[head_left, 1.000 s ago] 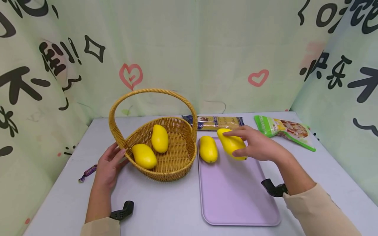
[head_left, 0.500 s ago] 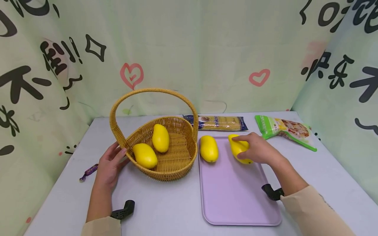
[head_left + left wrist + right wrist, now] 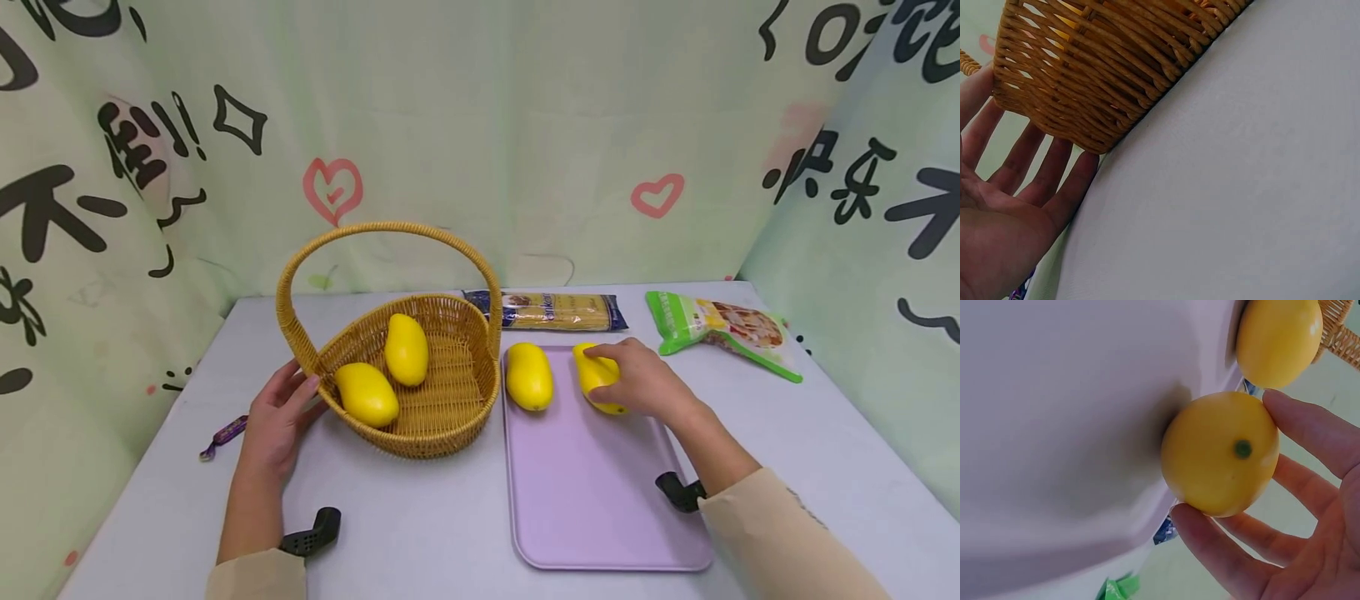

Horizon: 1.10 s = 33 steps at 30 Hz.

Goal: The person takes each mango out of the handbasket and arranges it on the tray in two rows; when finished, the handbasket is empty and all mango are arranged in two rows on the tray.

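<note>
My right hand (image 3: 637,379) holds a yellow mango (image 3: 1219,456) between thumb and fingers, low over the back of the lilac tray (image 3: 600,500). The mango's green stem dot faces the right wrist camera. A second mango (image 3: 529,377) lies to its left at the tray's back left corner. My left hand (image 3: 277,421) rests against the left side of the wicker basket (image 3: 427,442); in the left wrist view its fairly straight fingers touch the weave (image 3: 1085,94). Inside the basket lie two more mangoes, one in front (image 3: 366,395) and one behind (image 3: 407,350).
Behind the tray lies a pack of dry noodles (image 3: 562,312). A green food bag (image 3: 727,329) is at the back right of the white table (image 3: 405,533). Left of my left hand lies a small purple-wrapped candy (image 3: 225,435). The basket's tall handle (image 3: 390,227) arches upward.
My right hand with the mango has come down over the back of the tray, first shifting right, then slightly left. The left hand and basket stay put.
</note>
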Motion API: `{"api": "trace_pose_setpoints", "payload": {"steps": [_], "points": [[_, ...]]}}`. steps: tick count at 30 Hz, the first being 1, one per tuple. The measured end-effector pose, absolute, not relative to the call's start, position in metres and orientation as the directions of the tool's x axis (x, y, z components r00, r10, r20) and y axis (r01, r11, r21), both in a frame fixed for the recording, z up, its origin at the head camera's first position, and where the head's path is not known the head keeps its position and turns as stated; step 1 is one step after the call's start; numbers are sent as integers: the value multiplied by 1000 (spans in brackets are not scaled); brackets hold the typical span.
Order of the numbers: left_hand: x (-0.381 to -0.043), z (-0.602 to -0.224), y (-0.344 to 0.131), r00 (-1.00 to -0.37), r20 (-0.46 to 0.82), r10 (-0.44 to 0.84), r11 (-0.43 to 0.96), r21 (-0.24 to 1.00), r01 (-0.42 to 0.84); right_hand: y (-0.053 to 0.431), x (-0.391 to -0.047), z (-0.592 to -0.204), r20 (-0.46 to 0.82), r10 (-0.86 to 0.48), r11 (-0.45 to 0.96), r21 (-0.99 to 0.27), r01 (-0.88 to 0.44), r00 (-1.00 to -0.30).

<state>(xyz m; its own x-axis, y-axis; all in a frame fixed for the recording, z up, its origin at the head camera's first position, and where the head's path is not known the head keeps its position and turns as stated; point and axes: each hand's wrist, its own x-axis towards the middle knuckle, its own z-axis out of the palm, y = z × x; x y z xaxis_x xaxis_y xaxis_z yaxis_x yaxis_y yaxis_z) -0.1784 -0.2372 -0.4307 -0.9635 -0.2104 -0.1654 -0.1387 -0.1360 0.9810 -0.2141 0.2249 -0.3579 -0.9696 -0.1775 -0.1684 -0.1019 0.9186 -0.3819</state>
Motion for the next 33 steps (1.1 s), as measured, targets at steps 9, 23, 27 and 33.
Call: {"api": "trace_pose_setpoints", "payload": {"steps": [9, 23, 27, 33], "points": [[-179, -432, -236, -963, -156, -218, -145, 981, -127, 219, -215, -358, -140, -176, 927, -356, -117, -974], [-178, -432, -238, -961, -174, -214, -133, 980, -148, 219, -212, -357, -140, -170, 938, -328, -116, -975], [-178, -431, -237, -960, -178, -217, -131, 980, -152, 219, -210, -354, -146, -163, 937, -334, -106, -976], [-178, -431, -237, -959, -175, -222, -123, 981, -150, 217, -203, -343, -111, -156, 927, -358, -107, -981]]}}
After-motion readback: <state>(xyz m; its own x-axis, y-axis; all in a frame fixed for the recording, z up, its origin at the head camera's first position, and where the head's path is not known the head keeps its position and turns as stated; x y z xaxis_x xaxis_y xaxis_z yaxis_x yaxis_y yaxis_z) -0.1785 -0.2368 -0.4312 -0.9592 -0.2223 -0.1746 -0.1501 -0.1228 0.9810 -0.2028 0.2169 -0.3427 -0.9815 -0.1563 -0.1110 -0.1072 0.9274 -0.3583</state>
